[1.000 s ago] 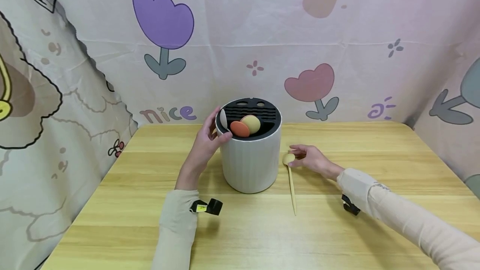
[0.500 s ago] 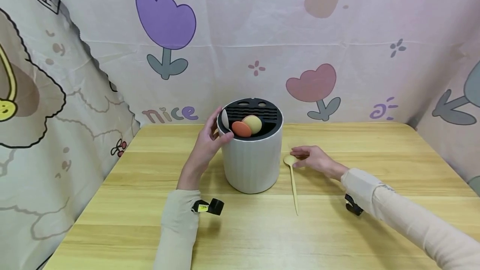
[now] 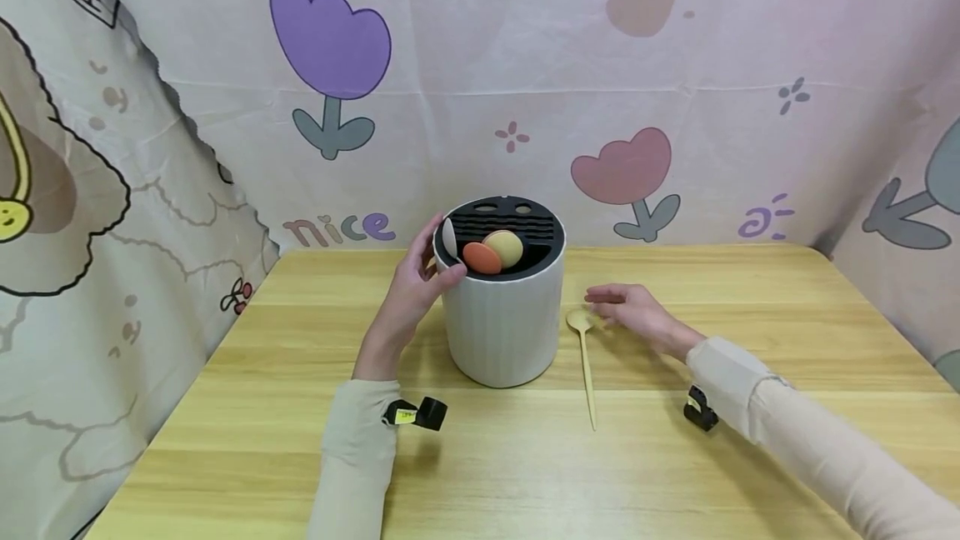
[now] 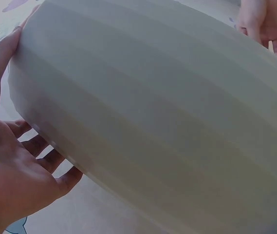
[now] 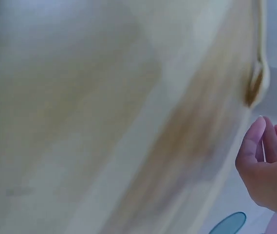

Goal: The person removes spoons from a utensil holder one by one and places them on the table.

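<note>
A white ribbed utensil holder (image 3: 504, 332) with a black slotted top stands upright on the table. My left hand (image 3: 417, 280) grips its upper left side, thumb at the front of the rim and fingers behind. In the left wrist view that hand (image 4: 19, 165) lies along the holder's wall (image 4: 153, 112). An orange round utensil head (image 3: 482, 257), a yellow one (image 3: 506, 248) and a white one (image 3: 449, 238) poke out of the top. Right of the holder a yellow long-handled spoon (image 3: 587, 369) lies on the table. My right hand (image 3: 633, 311), fingers extended and holding nothing, is just beyond its bowl.
The wooden table (image 3: 285, 440) reaches back to a hanging cloth (image 3: 465, 40) printed with flowers and hearts. More patterned cloth (image 3: 75, 357) hangs at the left side. Black cameras are strapped to both wrists.
My right hand's fingers were at the spoon's bowl; they have come off it, moving slightly up and right and straightening. The spoon now lies free. My left hand keeps its grip on the holder.
</note>
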### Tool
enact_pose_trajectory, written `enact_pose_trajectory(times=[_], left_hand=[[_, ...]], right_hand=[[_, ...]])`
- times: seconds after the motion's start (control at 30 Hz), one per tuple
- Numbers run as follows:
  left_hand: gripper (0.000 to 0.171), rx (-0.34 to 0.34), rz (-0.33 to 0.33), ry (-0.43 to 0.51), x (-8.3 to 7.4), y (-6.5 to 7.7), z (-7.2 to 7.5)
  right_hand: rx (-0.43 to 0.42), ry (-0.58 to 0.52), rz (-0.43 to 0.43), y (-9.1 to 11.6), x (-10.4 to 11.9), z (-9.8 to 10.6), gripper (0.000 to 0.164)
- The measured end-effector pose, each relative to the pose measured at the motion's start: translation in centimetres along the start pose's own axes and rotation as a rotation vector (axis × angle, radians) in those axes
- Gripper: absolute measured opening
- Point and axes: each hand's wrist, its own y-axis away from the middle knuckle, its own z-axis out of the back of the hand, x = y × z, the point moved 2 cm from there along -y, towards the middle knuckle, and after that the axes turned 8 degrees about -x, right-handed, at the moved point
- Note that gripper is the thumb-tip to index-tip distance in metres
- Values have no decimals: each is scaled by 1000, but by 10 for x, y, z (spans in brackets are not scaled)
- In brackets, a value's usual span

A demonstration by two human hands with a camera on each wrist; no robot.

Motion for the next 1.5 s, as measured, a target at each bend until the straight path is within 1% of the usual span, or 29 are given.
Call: enact_pose_trajectory(times=[0.13, 0.3, 0.4, 0.67, 0.77, 0.87, 1.0, 1.13, 1.27, 1.5], left_hand=[[113, 4, 0, -9, -1, 0, -1], [114, 4, 4, -18, -2, -1, -2], [112, 8, 1, -25, -1, -2, -3], [117, 0, 5, -30, 0, -2, -4], [117, 2, -2, -29, 0, -2, -5], [115, 3, -6, -27, 0, -2, -5], [114, 0, -6, -24, 0, -1, -4], [118, -10, 6, -28, 1, -1, -2], [119, -13, 11, -30, 0, -1, 0], [116, -6, 8, -18, 1, -1, 1]], right_hand=[[-63, -42, -14, 1, 9, 4, 44], [-116, -64, -11, 7, 20, 9, 45], [-130, -62, 27, 13, 26, 10, 45], [-130, -52, 164, 31, 40, 6, 42], [-137, -75, 203, 40, 43, 7, 41], [-161, -115, 227, 46, 43, 11, 40], [-198, -139, 258, 51, 44, 16, 36], [-210, -145, 291, 53, 49, 20, 31], [-211, -111, 324, 58, 60, 19, 33], [-205, 38, 374, 75, 79, 11, 33]])
